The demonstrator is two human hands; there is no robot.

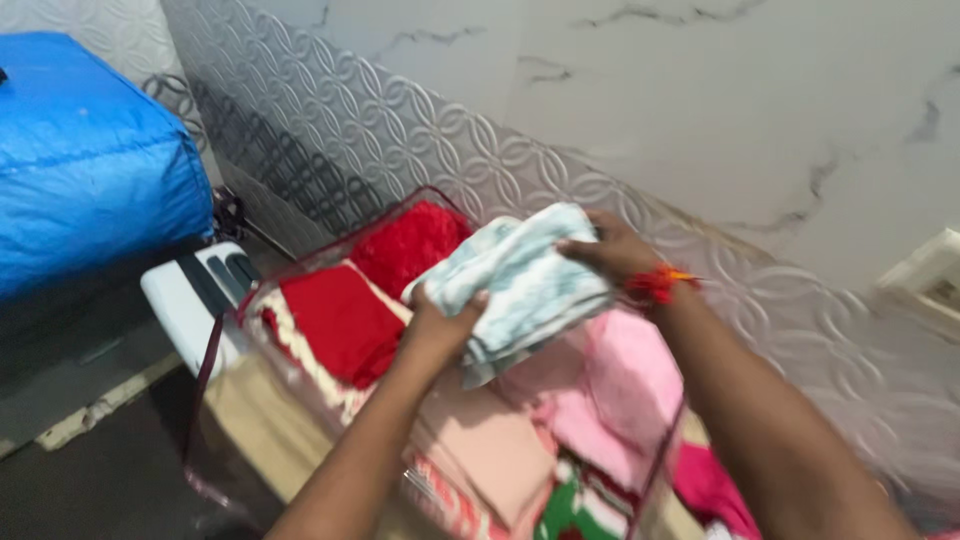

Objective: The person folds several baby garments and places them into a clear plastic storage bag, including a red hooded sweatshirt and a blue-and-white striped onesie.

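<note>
Room: white marble-look wall (pixel 760 110) above a band of silver panelling embossed with interlocking circles (pixel 400 150); dark floor (pixel 90 470) at lower left, a blue quilted bag (pixel 80 150) at upper left, and a white appliance (pixel 195 295) just beside the work. No tabletop in view; the work sits in a clear plastic storage bag with maroon trim (pixel 215 340), open at the top and packed with folded clothes: red pieces (pixel 345 320) at the far-left end, pink ones (pixel 625 385) to the right, a peach one (pixel 490 450) nearer. Both hands hold a folded pale blue-and-white printed cloth (pixel 520 285) just above the stack, roughly mid-bag. Left hand (pixel 440 325) has its grip closed on the near-left edge, right hand (pixel 610 250) on the far-right edge; red thread at that wrist. Judged step: handling the folded piece over the bag. Keeping the fold intact would call for both grips held level.
</note>
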